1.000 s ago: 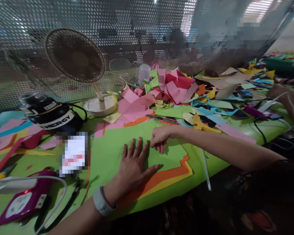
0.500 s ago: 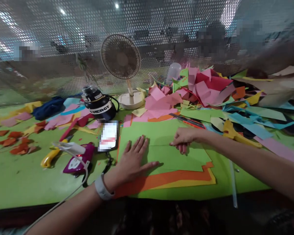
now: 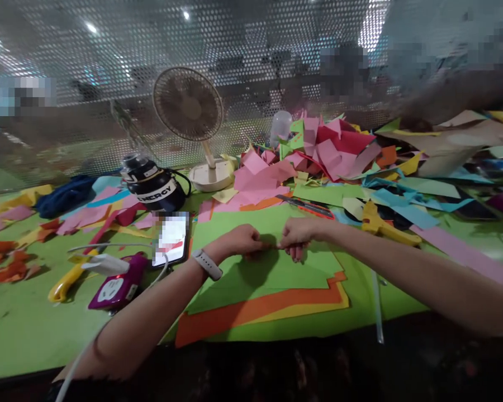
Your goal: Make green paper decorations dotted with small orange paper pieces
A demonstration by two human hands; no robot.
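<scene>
Both my hands are over a green paper sheet (image 3: 302, 274) that lies on orange paper (image 3: 218, 324) and yellow paper (image 3: 318, 310). Curled closed, my left hand (image 3: 243, 240) hovers above the sheet's middle and casts a shadow on it. My right hand (image 3: 295, 237) is closed in a pinch just right of it, its lower fingers tucked under. The thumb and fingertips of the two hands nearly meet. Whatever lies between the fingers is too small or hidden to make out. A watch with a light strap (image 3: 207, 264) is on my left wrist.
Left of the sheet are a phone (image 3: 171, 240), a purple device (image 3: 119, 282) with a cable and a yellow-handled tool (image 3: 69, 279). Behind stand a bottle (image 3: 155, 187) and a fan (image 3: 188, 106). Paper scraps (image 3: 335, 145), a cutter (image 3: 305, 206) and yellow scissors (image 3: 388, 226) lie right.
My left hand has lifted from lying flat on the paper, closed, and moved right up to my right hand. The right hand stays pinched. The whole view has shifted slightly.
</scene>
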